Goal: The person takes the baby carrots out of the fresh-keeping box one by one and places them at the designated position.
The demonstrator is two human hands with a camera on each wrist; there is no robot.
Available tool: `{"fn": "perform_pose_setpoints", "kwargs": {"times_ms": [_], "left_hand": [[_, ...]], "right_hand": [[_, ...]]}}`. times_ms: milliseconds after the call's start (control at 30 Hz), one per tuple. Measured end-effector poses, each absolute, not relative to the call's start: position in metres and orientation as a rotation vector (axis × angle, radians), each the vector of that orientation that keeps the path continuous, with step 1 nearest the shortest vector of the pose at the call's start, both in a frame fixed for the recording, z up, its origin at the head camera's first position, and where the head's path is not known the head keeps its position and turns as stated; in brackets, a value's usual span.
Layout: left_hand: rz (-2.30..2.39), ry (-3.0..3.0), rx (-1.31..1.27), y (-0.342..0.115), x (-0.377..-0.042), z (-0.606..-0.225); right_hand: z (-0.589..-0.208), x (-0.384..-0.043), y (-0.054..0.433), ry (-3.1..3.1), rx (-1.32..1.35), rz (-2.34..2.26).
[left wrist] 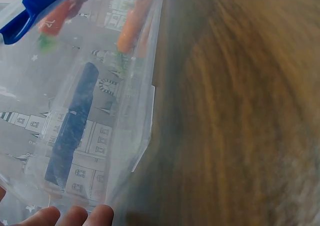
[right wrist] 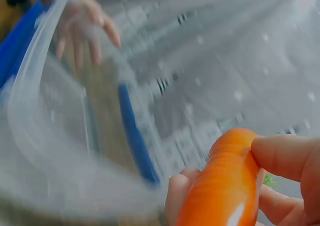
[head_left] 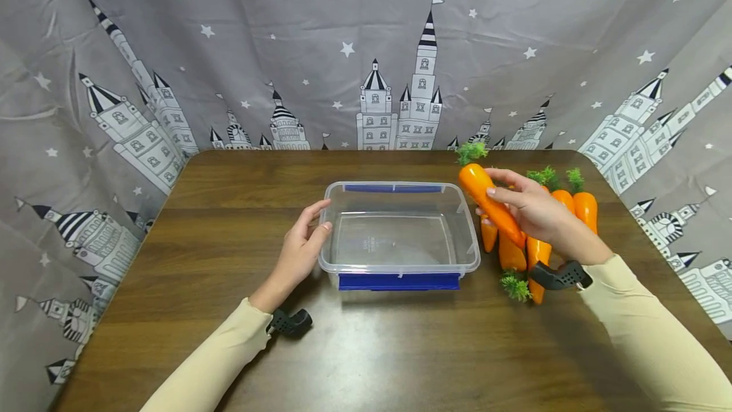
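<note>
A clear plastic container (head_left: 394, 270) with blue clips stands without a lid in the middle of the table, and nothing lies in it. My left hand (head_left: 303, 237) rests against its left side, fingers fairly straight along the outer wall and thumb by the rim. In the left wrist view its fingertips (left wrist: 100, 216) touch the clear wall. Off the container's right end, my right hand (head_left: 523, 202) holds an orange carrot (head_left: 492, 202) with a green top, raised above the table. The right wrist view shows the thumb and fingers around the carrot (right wrist: 220, 186).
More carrots (head_left: 537, 253) lie in a group to the right of the container, partly hidden under my right hand. They sit on a brown wooden table (head_left: 229, 227). A grey curtain (head_left: 297, 30) printed with castles and stars hangs behind and at both sides.
</note>
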State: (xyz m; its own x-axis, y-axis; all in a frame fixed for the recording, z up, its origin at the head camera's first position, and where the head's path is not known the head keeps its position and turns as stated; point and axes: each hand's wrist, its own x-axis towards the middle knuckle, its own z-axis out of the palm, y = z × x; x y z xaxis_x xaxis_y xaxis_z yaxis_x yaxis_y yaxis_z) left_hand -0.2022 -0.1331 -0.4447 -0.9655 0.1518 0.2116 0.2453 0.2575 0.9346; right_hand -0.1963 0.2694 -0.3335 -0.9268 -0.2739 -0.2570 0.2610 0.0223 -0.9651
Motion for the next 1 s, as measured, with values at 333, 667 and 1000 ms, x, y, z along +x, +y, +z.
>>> {"fn": "perform_pose_setpoints", "kwargs": {"times_ms": [333, 667, 1000], "left_hand": [[-1.817, -2.444, -0.361, -0.135, -0.201, -0.442], [-1.831, -2.449, -0.361, -0.136, -0.201, -0.444], [-1.832, -2.448, -0.373, -0.132, -0.202, -0.444]], "right_hand": [[-0.368, -0.156, 0.359, 1.929, 0.179, -2.045], [-0.394, -0.123, 0.4, 2.037, 0.273, -2.014], [-0.406, -0.108, 0.425, 2.116, 0.402, -2.045]]}}
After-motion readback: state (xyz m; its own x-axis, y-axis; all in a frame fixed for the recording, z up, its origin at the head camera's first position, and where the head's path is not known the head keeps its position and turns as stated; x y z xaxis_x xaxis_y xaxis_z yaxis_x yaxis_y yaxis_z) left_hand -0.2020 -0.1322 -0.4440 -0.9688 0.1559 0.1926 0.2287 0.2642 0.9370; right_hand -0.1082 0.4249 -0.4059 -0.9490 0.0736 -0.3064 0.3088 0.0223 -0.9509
